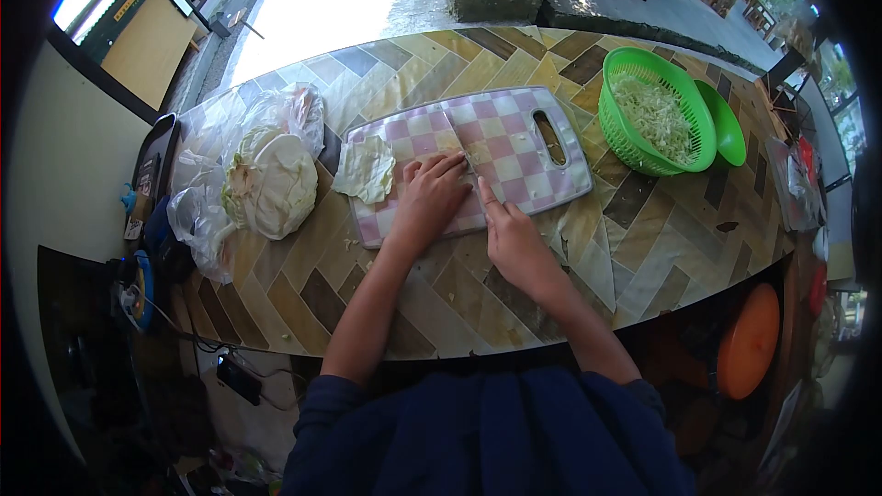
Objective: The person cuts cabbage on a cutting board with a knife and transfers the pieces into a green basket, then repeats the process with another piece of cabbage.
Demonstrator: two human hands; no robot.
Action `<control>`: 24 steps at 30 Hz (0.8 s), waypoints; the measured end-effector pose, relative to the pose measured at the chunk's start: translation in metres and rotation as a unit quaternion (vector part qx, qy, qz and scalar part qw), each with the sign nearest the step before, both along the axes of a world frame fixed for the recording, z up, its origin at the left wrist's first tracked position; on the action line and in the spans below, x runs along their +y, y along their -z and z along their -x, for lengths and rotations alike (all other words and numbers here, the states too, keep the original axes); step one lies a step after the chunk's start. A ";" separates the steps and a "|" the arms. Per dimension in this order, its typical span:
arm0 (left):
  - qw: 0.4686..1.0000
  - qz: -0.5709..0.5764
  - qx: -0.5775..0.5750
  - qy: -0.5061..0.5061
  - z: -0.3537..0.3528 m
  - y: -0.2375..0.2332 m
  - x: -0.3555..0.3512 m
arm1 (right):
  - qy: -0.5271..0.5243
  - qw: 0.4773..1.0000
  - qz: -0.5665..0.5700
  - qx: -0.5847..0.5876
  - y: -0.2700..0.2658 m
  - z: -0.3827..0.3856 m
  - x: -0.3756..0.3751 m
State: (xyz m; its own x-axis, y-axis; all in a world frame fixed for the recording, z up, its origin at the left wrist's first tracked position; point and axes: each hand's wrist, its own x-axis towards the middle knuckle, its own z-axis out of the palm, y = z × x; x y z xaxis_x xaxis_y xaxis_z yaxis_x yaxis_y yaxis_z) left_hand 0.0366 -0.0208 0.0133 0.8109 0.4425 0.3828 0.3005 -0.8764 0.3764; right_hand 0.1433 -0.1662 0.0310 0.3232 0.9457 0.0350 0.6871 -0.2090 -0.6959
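Observation:
A pink-and-white checked cutting board [510, 119] lies on the table. My right hand [514, 234] is closed around a knife [458, 138], its index finger stretched along the top. The thin blade points away from me across the board. Just left of the blade, my left hand [430, 197] presses down with bent fingers held together; what lies under them is hidden. A loose cabbage leaf [366, 170] rests on the board's left edge. Further left, a partly peeled cabbage [273, 184] sits on a clear plastic bag [202, 211]. Small pale bits are scattered over the board.
A green basket [614, 133] of shredded cabbage [654, 119] stands at the right, overlapping a green bowl [726, 129]. At the table's left edge is a dark tray [156, 161]. An orange round object [749, 340] sits below the table's right side.

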 end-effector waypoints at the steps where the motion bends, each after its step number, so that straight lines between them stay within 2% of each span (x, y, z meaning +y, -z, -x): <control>1: 1.000 0.010 -0.010 -0.005 -0.001 0.003 0.001 | -0.001 1.000 -0.004 0.000 0.001 0.000 -0.002; 5: 0.999 0.032 -0.027 -0.026 -0.002 0.008 0.000 | 0.001 1.000 -0.019 -0.004 0.003 -0.004 -0.014; 12: 1.000 -0.009 -0.002 -0.027 0.000 0.004 -0.001 | -0.002 0.997 -0.073 0.019 0.002 -0.009 -0.016; 18: 1.000 0.006 -0.008 -0.025 0.000 0.003 0.000 | -0.022 0.998 -0.054 0.024 -0.005 -0.006 -0.024; 24: 1.000 0.008 -0.009 -0.022 -0.001 0.005 0.001 | -0.040 0.999 0.009 -0.021 -0.013 -0.014 -0.024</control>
State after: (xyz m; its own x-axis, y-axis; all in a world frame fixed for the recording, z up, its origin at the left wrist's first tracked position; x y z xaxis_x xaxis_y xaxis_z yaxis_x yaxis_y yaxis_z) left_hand 0.0375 -0.0195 0.0087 0.7831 0.4842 0.3902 0.3321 -0.8561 0.3959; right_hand 0.1568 -0.1905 0.0439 0.2451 0.9691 0.0287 0.7303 -0.1651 -0.6629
